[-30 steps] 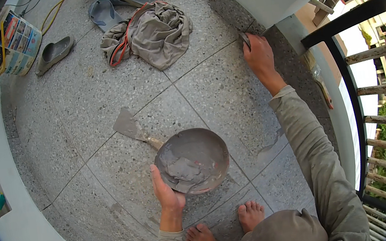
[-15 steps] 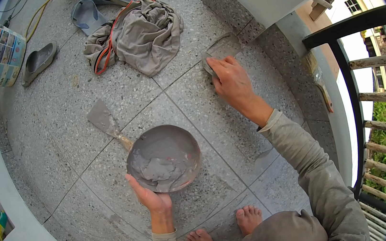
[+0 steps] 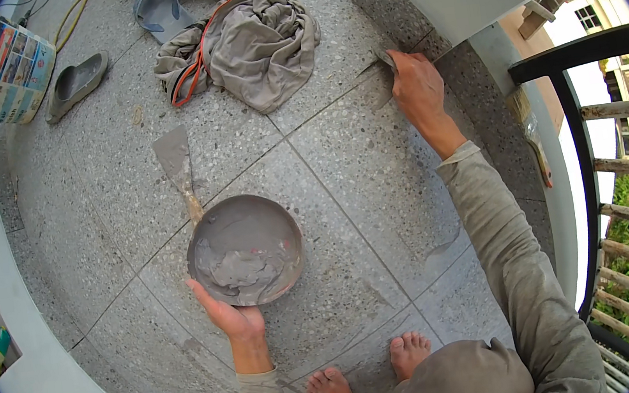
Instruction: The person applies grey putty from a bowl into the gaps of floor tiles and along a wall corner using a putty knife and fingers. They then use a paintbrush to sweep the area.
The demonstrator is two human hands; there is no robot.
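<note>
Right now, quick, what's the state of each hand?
Left hand: holding a round grey bowl of smeared grey paste.
Right hand: closed on a thin, flat grey tool.

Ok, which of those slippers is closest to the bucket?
The grey slipper lying alone just right of the bucket; the others lie together farther right, by the crumpled cloth.

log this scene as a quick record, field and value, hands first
left hand: holds bowl
bowl contents: gray paste
right hand: grips thin blade, near skirting
putty knife: sticks out past bowl's far edge; how it is held is hidden
floor: speckled gray tiles
cloth: crumpled, gray, orange-edged, on floor
bucket: far left, printed
brush: right, beside railing
</note>
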